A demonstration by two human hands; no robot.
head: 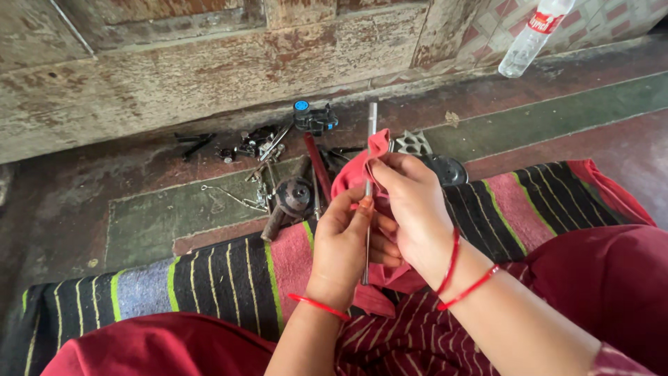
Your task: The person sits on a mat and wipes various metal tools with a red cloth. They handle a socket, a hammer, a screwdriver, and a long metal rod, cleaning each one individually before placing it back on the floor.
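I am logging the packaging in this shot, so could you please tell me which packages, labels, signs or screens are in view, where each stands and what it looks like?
Plastic bottle: top right, on the floor, tilted against the patterned wall; clear, slim.
Bottle label: band round the bottle's upper part; red with white print.
No signs or screens are in view.

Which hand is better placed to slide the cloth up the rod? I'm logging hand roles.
Probably the right hand: it pinches the red cloth against the metal rod, while the left hand steadies the rod lower down.
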